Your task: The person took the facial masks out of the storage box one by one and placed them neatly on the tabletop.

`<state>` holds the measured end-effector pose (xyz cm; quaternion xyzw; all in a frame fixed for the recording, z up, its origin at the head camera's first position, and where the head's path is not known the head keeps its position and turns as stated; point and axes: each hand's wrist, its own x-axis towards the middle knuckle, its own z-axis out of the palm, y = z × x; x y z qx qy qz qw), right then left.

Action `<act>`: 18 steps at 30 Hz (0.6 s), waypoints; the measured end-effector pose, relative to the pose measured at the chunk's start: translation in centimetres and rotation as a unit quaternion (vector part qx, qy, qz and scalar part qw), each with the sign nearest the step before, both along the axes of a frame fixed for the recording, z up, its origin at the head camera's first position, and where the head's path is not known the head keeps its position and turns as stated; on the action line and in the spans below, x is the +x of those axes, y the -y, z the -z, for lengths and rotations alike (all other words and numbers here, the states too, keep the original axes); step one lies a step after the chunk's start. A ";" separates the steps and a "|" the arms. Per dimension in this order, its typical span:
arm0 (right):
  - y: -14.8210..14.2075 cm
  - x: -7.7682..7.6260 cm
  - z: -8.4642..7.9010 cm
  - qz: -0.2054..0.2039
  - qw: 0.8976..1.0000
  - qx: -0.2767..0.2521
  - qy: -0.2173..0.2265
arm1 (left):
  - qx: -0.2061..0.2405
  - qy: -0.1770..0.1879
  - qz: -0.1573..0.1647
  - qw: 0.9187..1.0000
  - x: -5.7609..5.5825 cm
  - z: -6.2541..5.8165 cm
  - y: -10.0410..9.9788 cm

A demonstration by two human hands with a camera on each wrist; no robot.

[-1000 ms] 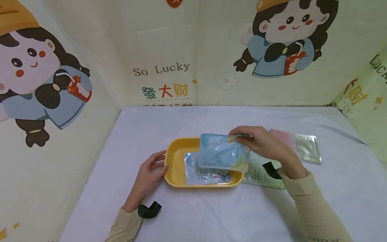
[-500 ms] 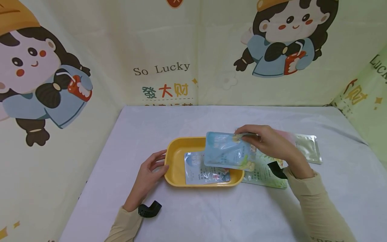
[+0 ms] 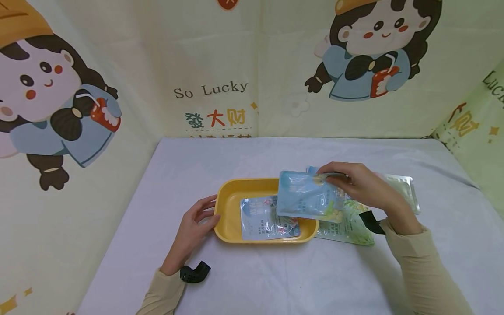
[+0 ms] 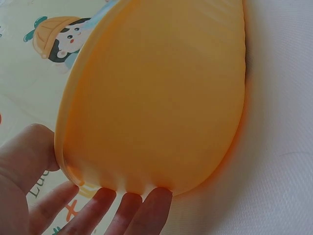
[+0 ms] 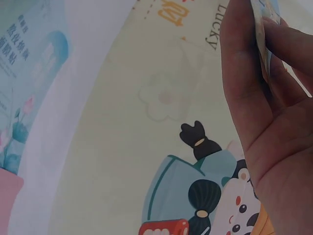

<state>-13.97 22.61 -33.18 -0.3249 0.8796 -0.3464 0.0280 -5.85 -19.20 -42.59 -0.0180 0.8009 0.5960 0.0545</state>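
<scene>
My right hand (image 3: 360, 183) pinches a light blue sheet mask packet (image 3: 305, 194) by its upper right edge, between thumb and fingers. The packet overlaps the right end of a yellow tray (image 3: 226, 190); in the right wrist view it shows nearly edge-on. My left hand (image 3: 197, 223) holds the tray's left end, the thumb at the rim and the fingertips against the outer wall, as the left wrist view shows. Inside the tray lies a pale blue mask packet (image 3: 256, 221), partly covered by the held one.
Right of the tray lies a green mask packet (image 3: 348, 232). A silver packet (image 3: 405, 188) sits at the back right, partly behind the right hand. A blue packet corner (image 3: 312, 169) peeks out behind the held packet. White cloth (image 3: 267, 280) covers the table; printed curtains surround it.
My right hand has moved to the right with the blue mask packet, uncovering more of the packet in the tray. The left hand and the tray have stayed in place.
</scene>
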 end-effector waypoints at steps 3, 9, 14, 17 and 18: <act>-0.4 0.0 0.0 -0.003 1.000 -0.003 -0.006 | -0.001 0.001 0.001 1.000 -0.1 0.0 0.0; -1.2 0.1 -0.2 -0.001 1.000 -0.003 -0.011 | 0.000 -0.002 0.005 1.000 -0.2 -0.1 0.1; -1.9 0.2 -0.4 0.007 1.000 -0.001 -0.009 | 0.005 -0.001 0.007 1.000 -0.2 -0.3 0.1; -2.3 0.2 -0.4 0.007 1.000 -0.001 -0.010 | 0.009 0.001 0.008 1.000 -0.3 -0.4 0.2; -2.4 0.2 -0.4 0.008 1.000 0.000 -0.010 | 0.011 0.002 0.009 1.000 -0.3 -0.5 0.2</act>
